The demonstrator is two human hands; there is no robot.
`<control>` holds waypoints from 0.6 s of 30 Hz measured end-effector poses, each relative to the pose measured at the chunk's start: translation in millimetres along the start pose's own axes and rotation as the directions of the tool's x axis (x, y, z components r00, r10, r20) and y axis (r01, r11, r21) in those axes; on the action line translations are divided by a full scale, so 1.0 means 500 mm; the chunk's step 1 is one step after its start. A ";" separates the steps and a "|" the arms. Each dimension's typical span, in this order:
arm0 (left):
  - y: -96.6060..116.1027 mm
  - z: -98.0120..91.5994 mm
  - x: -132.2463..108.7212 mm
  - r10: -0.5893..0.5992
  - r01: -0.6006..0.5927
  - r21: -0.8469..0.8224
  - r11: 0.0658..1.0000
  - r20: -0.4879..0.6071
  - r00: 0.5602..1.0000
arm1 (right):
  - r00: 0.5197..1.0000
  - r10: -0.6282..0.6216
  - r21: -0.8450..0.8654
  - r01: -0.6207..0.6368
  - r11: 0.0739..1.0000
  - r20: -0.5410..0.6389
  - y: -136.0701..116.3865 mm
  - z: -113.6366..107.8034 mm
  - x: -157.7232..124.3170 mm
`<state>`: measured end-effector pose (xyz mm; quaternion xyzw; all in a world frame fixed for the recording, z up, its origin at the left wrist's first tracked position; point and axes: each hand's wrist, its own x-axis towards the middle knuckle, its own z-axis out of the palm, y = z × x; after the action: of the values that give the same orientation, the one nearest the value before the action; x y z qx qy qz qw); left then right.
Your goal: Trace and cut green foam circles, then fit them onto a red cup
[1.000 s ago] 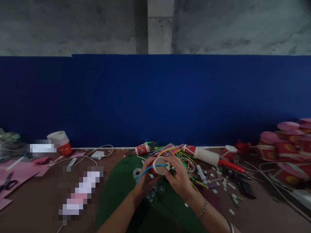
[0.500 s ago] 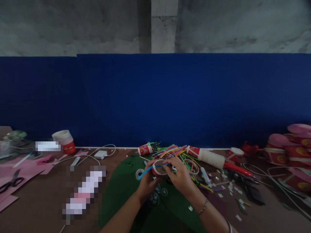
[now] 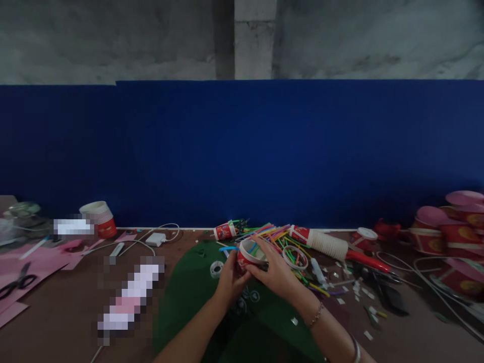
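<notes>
A red and white paper cup (image 3: pixel 245 259) is tilted between my hands above the green mat (image 3: pixel 185 287). My left hand (image 3: pixel 230 283) is closed around its left side and underside. My right hand (image 3: pixel 275 271) grips the cup's right side, fingers over the rim and thumb on the near wall. A blue drinking straw (image 3: pixel 228 248) sticks out to the left, by my left fingertips; where it meets the cup is hidden. Just behind my hands lies a loose pile of coloured straws (image 3: pixel 270 233). A roll of tape (image 3: pixel 217 269) sits left of my left hand.
Stacked paper cups (image 3: pixel 327 245), a glue tube (image 3: pixel 318 272) and white paper scraps (image 3: pixel 356 288) lie to the right. Decorated cups (image 3: pixel 431 244) crowd the far right. Scissors (image 3: pixel 18 282) rest on pink paper (image 3: pixel 45 267) at left, near a white charger (image 3: pixel 156 239) with its cable.
The cup has turned, so more of its red side shows. My right fingers have left the blue straw and moved onto the cup's rim. Less straw shows on the left.
</notes>
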<state>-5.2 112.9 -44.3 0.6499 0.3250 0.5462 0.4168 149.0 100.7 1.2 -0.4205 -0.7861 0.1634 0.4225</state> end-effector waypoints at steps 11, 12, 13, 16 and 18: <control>0.018 -0.008 0.003 -0.054 0.056 0.268 0.962 -0.015 0.998 | 0.999 0.046 0.081 -0.044 0.996 -0.026 0.011 -0.017 0.007; 0.021 -0.013 0.007 -0.056 0.055 0.302 0.952 -0.006 0.998 | 0.996 0.077 0.134 -0.070 0.988 -0.051 0.016 -0.016 0.009; 0.024 -0.021 0.013 -0.054 0.054 0.341 0.938 -0.010 0.998 | 0.989 0.119 0.195 -0.101 0.976 -0.083 0.023 -0.014 0.012; 0.032 -0.055 0.040 -0.055 0.076 0.398 0.914 -0.064 0.996 | 0.943 0.295 0.407 -0.212 0.888 -0.152 0.059 -0.007 0.020; 0.031 -0.085 0.057 -0.104 0.163 0.524 0.836 -0.139 0.985 | 0.905 0.406 0.485 -0.302 0.821 -0.125 0.091 0.000 0.025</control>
<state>-42.1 138.9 -15.5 0.6862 0.5299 0.4373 0.2391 169.1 137.7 -19.9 -0.4649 -0.5810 0.3703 0.5560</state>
